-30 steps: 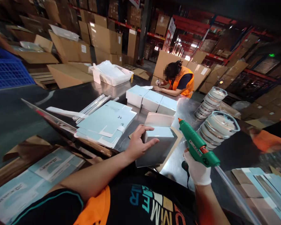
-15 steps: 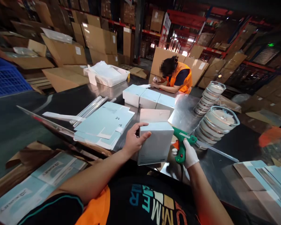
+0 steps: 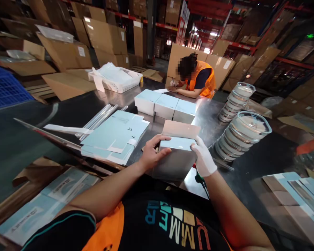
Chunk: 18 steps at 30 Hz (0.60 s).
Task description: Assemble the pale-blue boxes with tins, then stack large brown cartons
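Observation:
A light blue and white cardboard box (image 3: 175, 162) stands on the table in front of my body. Its far flap (image 3: 181, 128) is raised. My left hand (image 3: 153, 153), bare, grips the box's left side, with thumb and fingers at the top edge. On the opposite side, my right hand (image 3: 204, 160) in a white glove presses against the upper right edge. Between them the box is held from both sides. Below my right hand, part of the green glue gun (image 3: 199, 178) shows; most of it is hidden. Three closed boxes (image 3: 166, 104) stand in a row beyond.
Flat light blue cartons (image 3: 115, 134) and clear sticks (image 3: 98, 118) lie to the left. Stacked glass containers with lids (image 3: 240, 136) stand at the right. A white basket (image 3: 117, 82) sits at the back left, and a co-worker in an orange vest (image 3: 205, 80) leans over the far end.
My right hand has let go of the glue gun, which is now lower beside the box, and has moved onto the box's right side. The box has tilted slightly; my left hand stays on it.

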{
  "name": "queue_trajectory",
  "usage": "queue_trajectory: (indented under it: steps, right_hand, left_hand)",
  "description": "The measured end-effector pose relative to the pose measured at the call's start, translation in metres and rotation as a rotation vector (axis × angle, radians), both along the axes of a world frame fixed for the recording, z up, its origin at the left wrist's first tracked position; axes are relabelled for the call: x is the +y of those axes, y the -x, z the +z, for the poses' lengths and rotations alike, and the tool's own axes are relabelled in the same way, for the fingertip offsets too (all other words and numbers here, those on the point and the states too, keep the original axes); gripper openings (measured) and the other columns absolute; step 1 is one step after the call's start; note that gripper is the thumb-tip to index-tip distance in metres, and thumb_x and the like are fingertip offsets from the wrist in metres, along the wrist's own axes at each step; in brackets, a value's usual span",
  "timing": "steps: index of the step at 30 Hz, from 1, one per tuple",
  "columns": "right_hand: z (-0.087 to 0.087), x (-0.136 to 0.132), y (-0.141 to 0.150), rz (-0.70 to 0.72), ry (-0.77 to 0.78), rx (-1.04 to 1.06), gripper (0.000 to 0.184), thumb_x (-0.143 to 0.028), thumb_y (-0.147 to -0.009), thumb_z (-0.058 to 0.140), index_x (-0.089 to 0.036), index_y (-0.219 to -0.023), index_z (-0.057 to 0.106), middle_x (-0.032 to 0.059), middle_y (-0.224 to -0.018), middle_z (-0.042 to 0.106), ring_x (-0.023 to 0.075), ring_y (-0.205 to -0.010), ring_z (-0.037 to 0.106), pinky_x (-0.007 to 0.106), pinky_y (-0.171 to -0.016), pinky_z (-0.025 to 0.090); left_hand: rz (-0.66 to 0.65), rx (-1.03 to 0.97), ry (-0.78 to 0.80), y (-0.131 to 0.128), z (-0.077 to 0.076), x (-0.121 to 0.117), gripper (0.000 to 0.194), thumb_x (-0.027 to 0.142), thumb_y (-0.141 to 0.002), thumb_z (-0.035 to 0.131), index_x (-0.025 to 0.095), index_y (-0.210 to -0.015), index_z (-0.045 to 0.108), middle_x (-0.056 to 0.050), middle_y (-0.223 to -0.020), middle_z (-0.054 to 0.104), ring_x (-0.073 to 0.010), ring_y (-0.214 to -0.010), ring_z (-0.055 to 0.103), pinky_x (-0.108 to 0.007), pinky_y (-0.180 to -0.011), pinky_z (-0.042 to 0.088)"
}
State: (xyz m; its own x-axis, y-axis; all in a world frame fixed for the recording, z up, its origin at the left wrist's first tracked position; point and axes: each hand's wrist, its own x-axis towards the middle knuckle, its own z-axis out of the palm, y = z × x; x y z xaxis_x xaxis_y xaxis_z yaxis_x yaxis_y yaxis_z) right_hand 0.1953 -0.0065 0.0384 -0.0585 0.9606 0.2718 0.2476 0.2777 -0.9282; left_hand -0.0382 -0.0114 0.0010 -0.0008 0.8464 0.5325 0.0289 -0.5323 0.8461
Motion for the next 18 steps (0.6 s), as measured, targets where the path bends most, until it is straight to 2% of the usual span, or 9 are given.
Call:
queue_trajectory:
  steps: [3, 6, 8, 9, 11, 12, 15, 18]
  right_hand:
    - [0.001, 0.005, 0.009, 0.009, 0.015, 0.007, 0.049, -0.052, -0.085, 0.066, -0.018, -0.119, 0.068, 0.0090, -0.112, 0.076, 0.0270, -0.107, 0.068, 0.040, -0.095, 0.059]
    - [-0.006, 0.008, 0.001, 0.084, -0.023, 0.019, 0.063, -0.064, -0.082, 0.080, -0.021, -0.125, 0.064, 0.0114, -0.125, 0.074, 0.0292, -0.118, 0.069, 0.043, -0.104, 0.058]
    - [-0.011, 0.009, -0.006, 0.148, -0.111, -0.026, 0.077, -0.067, -0.073, 0.093, -0.021, -0.128, 0.064, 0.0141, -0.135, 0.072, 0.0317, -0.128, 0.067, 0.045, -0.111, 0.056]
    - [-0.013, 0.008, -0.010, 0.160, -0.161, -0.050, 0.079, -0.066, -0.071, 0.096, -0.021, -0.128, 0.065, 0.0158, -0.139, 0.071, 0.0329, -0.133, 0.066, 0.047, -0.113, 0.055]
    - [-0.016, 0.006, -0.014, 0.173, -0.257, -0.092, 0.067, -0.059, -0.077, 0.096, -0.021, -0.124, 0.068, 0.0184, -0.149, 0.066, 0.0340, -0.141, 0.063, 0.049, -0.115, 0.054]
    - [-0.016, 0.004, -0.015, 0.190, -0.298, -0.113, 0.056, -0.055, -0.083, 0.092, -0.021, -0.122, 0.069, 0.0187, -0.154, 0.064, 0.0338, -0.144, 0.061, 0.051, -0.117, 0.054]
    - [-0.014, -0.001, -0.014, 0.276, -0.378, -0.174, 0.027, -0.040, -0.098, 0.081, -0.023, -0.118, 0.075, 0.0163, -0.159, 0.061, 0.0315, -0.149, 0.059, 0.053, -0.121, 0.051]
    - [-0.010, -0.004, -0.012, 0.339, -0.403, -0.183, 0.023, -0.032, -0.102, 0.076, -0.028, -0.125, 0.080, 0.0121, -0.161, 0.060, 0.0293, -0.149, 0.059, 0.051, -0.121, 0.052]
  left_hand:
    - [-0.033, 0.021, -0.032, 0.005, -0.006, 0.003, 0.063, 0.077, -0.087, 0.078, 0.019, -0.113, 0.078, -0.010, -0.107, 0.074, -0.0264, -0.100, 0.071, -0.036, -0.092, 0.053]
    - [-0.043, 0.001, -0.013, 0.007, -0.011, 0.008, 0.066, 0.080, -0.085, 0.078, 0.019, -0.109, 0.075, -0.014, -0.123, 0.071, -0.0295, -0.115, 0.070, -0.039, -0.100, 0.054]
    - [-0.005, -0.098, 0.013, 0.006, -0.014, 0.013, 0.070, 0.083, -0.077, 0.083, 0.020, -0.103, 0.067, -0.016, -0.133, 0.068, -0.0295, -0.124, 0.068, -0.040, -0.105, 0.055]
    - [0.009, -0.165, 0.020, 0.005, -0.014, 0.015, 0.073, 0.083, -0.072, 0.087, 0.021, -0.101, 0.061, -0.016, -0.132, 0.068, -0.0285, -0.124, 0.068, -0.040, -0.106, 0.055]
    - [0.002, -0.252, 0.004, 0.007, -0.012, 0.021, 0.077, 0.081, -0.064, 0.093, 0.023, -0.099, 0.055, -0.013, -0.122, 0.072, -0.0262, -0.119, 0.071, -0.041, -0.108, 0.056]
    - [-0.029, -0.228, -0.020, 0.009, -0.009, 0.023, 0.076, 0.080, -0.064, 0.094, 0.023, -0.099, 0.057, -0.012, -0.116, 0.073, -0.0259, -0.115, 0.072, -0.043, -0.108, 0.056]
    - [-0.173, 0.023, -0.102, 0.021, 0.005, 0.025, 0.061, 0.080, -0.078, 0.084, 0.023, -0.096, 0.077, -0.014, -0.111, 0.077, -0.0293, -0.115, 0.072, -0.049, -0.112, 0.054]
    - [-0.293, 0.135, -0.158, 0.030, 0.016, 0.023, 0.054, 0.079, -0.089, 0.074, 0.027, -0.095, 0.087, -0.014, -0.115, 0.083, -0.0328, -0.126, 0.070, -0.055, -0.120, 0.048]
